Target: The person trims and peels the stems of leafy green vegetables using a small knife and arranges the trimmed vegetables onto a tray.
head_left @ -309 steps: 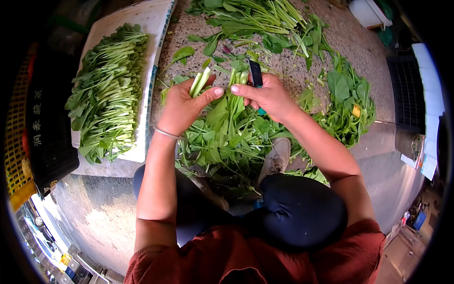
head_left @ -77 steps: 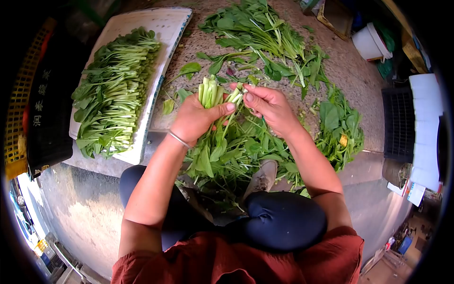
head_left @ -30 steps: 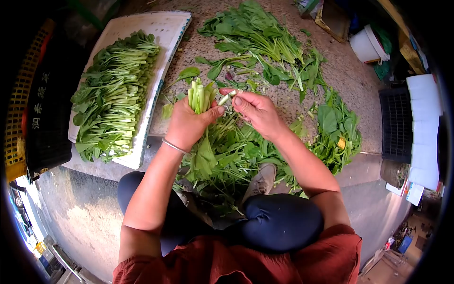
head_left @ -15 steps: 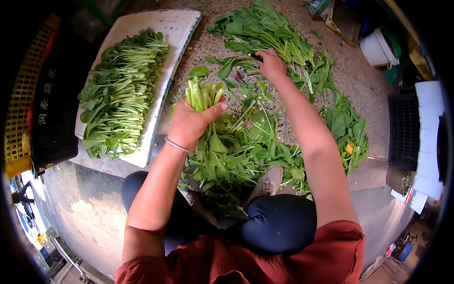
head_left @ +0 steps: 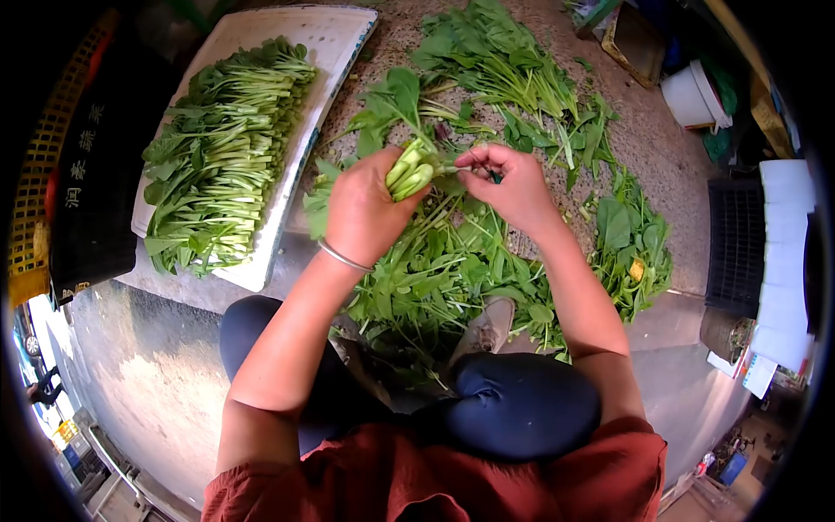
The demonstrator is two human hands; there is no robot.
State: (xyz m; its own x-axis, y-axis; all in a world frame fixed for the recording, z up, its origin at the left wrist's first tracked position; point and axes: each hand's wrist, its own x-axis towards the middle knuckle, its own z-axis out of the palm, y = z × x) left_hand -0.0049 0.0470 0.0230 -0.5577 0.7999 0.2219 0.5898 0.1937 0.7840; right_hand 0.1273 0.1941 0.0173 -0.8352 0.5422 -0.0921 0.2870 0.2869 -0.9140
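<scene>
My left hand (head_left: 370, 196) is closed around a bunch of leafy green stems (head_left: 410, 171), cut ends pointing toward my right hand. Thumb and fingers of my right hand (head_left: 509, 184) pinch the thin end of a leafy green stem (head_left: 454, 168) beside the bunch. A small dark green thing (head_left: 496, 177) shows in the right palm; I cannot make out its kind. Beyond the hands lies a pile of whole leafy greens (head_left: 496, 61). Loose leaves and trimmings (head_left: 444, 270) cover the ground below the hands and around the shoes.
To the left, a white tray (head_left: 326, 35) bears rows of greens (head_left: 230, 157) with stems aligned to the right. A black crate (head_left: 735, 248), a white foam box (head_left: 783, 261) and a white bucket (head_left: 694, 94) stand at the right. More leaves (head_left: 631, 235) lie right of the hands.
My right hand has come back from the far pile toward my left hand and now pinches a stem. The left hand has turned, tilting the bunch's cut ends to the right.
</scene>
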